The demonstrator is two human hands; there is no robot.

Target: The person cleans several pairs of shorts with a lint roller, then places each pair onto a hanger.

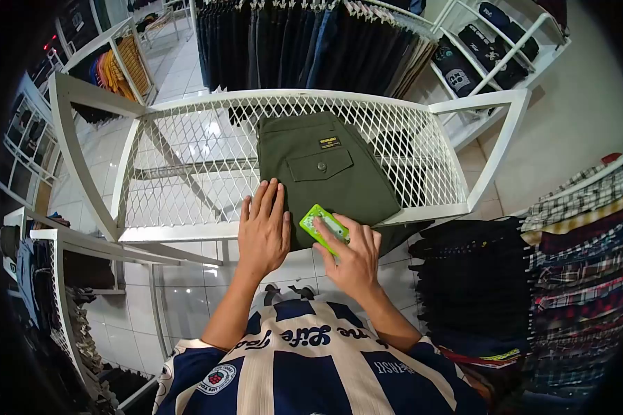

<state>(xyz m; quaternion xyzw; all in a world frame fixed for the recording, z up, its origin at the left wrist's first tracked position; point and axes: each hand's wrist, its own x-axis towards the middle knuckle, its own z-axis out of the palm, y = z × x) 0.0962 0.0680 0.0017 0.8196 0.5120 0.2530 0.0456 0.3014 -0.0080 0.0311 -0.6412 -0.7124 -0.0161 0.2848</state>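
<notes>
Dark olive trousers (304, 149) lie folded on a white mesh rack, with a buttoned flap pocket (320, 166) and a small dark label (330, 142) facing up. My left hand (263, 228) rests flat at the left edge of the cloth, fingers stretched out and close together. In my right hand (353, 256) is a bright green, hand-sized block (318, 220) with a pale pattern on top. The index finger presses along its top while the other fingers curl round its side. The block sits over the lower front part of the trousers; its underside is hidden.
The rack (180, 169) has raised white bars at both ends. Behind it hangs a row of dark jeans (270, 45). Plaid shirts (581, 270) and black garments (471, 277) hang at the right. Another white rack (62, 277) with clothes stands at the left.
</notes>
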